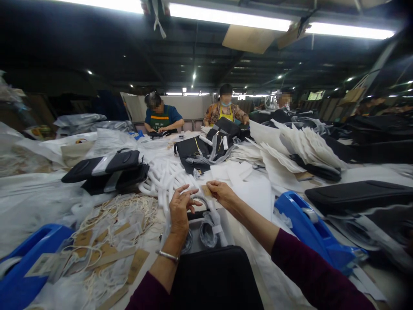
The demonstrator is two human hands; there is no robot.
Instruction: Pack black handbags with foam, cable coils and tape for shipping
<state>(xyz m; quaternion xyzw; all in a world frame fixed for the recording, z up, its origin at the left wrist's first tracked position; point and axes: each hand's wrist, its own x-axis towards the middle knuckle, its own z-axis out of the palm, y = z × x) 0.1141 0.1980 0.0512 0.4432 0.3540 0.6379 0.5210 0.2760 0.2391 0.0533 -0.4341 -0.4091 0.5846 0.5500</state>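
My right hand (222, 193) pinches a small brown cardboard tag (206, 190) between thumb and fingers. Just left of it, my left hand (180, 209) is raised with its fingers apart, and nothing shows in its grasp. Both hands are above a black bag (216, 280) that lies close to me, its lower edge cut off by the frame. Behind the bag's edge sits a clear-wrapped coil (208, 230) beside a strap in white wrapping (219, 228). Strings and brown tags (112, 232) lie heaped to the left of my left wrist.
Blue tape dispensers stand at left (32, 262) and right (312, 228). Black bags (106, 165) are stacked at left, with another black case (358, 196) at right. White foam sheets (303, 146) are piled behind. Several co-workers (163, 117) are across the table.
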